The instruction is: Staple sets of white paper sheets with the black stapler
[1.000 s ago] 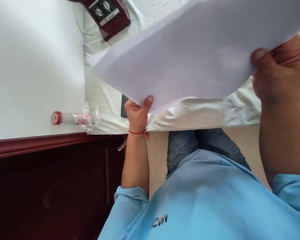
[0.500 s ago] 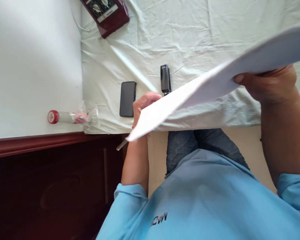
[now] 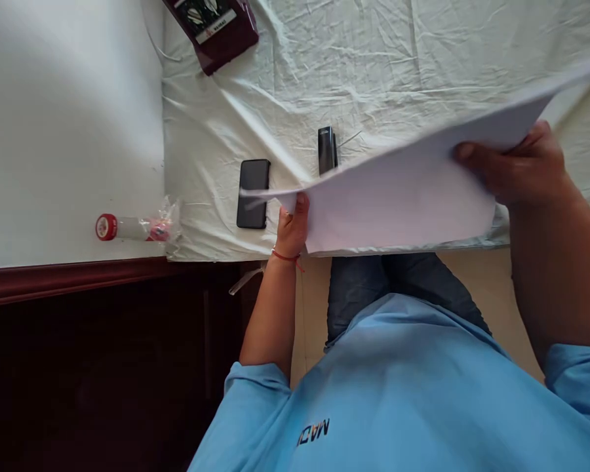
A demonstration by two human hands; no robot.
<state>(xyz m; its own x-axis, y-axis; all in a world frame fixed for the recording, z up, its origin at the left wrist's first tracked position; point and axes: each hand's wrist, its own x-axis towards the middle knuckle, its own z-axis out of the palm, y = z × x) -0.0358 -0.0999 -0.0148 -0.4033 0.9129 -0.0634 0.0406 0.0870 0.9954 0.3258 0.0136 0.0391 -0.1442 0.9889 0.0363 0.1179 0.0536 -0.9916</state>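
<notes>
Some white paper [image 3: 398,196] slants above the table [image 3: 373,72], pinched in the grip of both left hand [image 3: 291,229] and right hand [image 3: 524,167]. Handling it seems the step in hand; the next move calls for steady, even pinches. It overlaps a phone [image 3: 254,177] and hides the near end of a stapler [image 3: 327,147].

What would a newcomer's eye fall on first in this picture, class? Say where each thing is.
First, the large white paper, held between the left hand and the right hand near the front edge of the pale cloth. Then the dark phone, lying beyond the left hand, and the bright red cap at the far left.
</notes>
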